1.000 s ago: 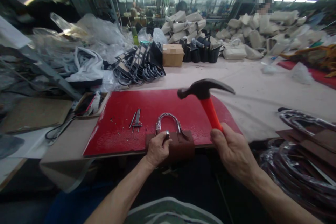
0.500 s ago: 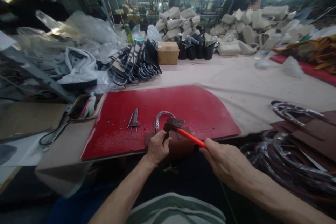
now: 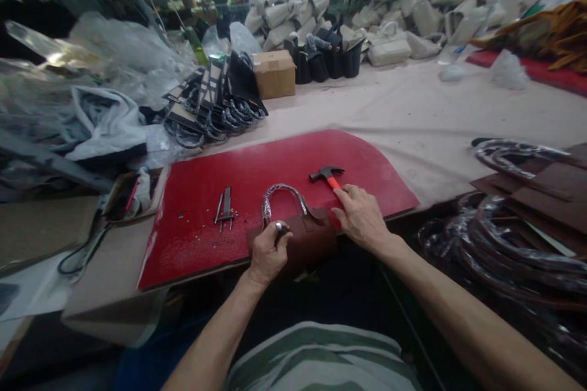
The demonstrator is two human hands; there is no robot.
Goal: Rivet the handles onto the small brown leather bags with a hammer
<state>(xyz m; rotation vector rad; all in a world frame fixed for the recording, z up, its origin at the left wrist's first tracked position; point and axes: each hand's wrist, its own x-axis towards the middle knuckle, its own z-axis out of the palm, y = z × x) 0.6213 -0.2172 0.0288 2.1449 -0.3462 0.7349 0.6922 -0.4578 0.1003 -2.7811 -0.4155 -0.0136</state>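
Note:
My left hand (image 3: 268, 253) is closed around a short metal punch (image 3: 280, 228), whose shiny round top shows above the fist. It rests on a brown leather bag piece (image 3: 302, 241) at the board's near edge. From that piece a plastic-wrapped curved handle (image 3: 285, 188) points away from me. To the right, my right hand (image 3: 364, 217) grips the orange handle of a claw hammer (image 3: 328, 173), its head low over the red board (image 3: 247, 162). The punch's lower end is hidden by my fingers. Left on the board lie metal pronged tools (image 3: 225, 208).
Brown leather pieces (image 3: 545, 195) and wrapped handles (image 3: 481, 244) are stacked at the right. Behind the board stand black bag parts (image 3: 220, 98), a cardboard box (image 3: 275, 75) and black bags (image 3: 330, 58). A small tray (image 3: 120, 192) sits at the left.
The hammer has moved from above the punch to the right, away from my left hand. The view has tilted down. My left hand still holds the punch on the leather.

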